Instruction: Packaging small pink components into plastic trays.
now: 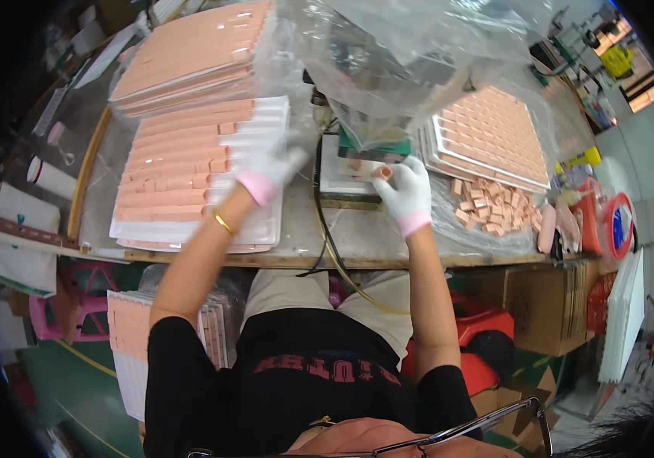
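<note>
My left hand [272,169], in a white glove with a pink cuff, is smeared by motion above the right side of a white ridged tray [272,229]. Rows of flat peach-coloured pieces [170,168] fill much of that tray. The glove hides part of the tray's edge, and its fingers are too blurred to read. My right hand [407,195], gloved alike, pinches a small hollow peach-coloured piece [383,173] between thumb and fingers. That piece is held at the front of a small machine with a green block [373,149] and a pale metal base [338,179].
Clear plastic sheeting [395,69] drapes over the machine. Stacked trays [197,53] stand far left; another stack [487,137] stands right, beside a heap of small peach-coloured pieces [495,206]. Dark cables [319,198] hang over the table's front edge. A red stool [479,320] and cardboard boxes [544,305] sit below.
</note>
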Demonstrator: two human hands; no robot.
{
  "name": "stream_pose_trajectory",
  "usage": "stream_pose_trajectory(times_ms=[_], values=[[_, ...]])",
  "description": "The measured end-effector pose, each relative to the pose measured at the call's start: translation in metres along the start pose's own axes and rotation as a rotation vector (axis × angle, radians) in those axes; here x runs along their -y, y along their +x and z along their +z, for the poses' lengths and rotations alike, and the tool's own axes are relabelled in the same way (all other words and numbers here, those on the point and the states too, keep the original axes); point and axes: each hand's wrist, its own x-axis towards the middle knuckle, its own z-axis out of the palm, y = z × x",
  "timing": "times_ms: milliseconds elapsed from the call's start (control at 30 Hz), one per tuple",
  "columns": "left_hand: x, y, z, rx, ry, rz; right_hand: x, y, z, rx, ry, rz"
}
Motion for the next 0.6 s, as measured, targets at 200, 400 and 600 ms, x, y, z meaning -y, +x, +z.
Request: stream_pose_trajectory(times_ms=[200,400,600], values=[[0.065,0.094,-0.079,-0.061,1.084,0.182,-0.01,0.032,0.034,0.076,0.261,0.178],[0.067,0.094,-0.09,0.014,1.204,0.079,-0.001,0.018,0.012,0.011,0.091,0.181],[0.053,0.075,-0.093,-0.205,0.894,0.247,-0.085,0.011,-0.068,0.226,-0.57,0.53]])
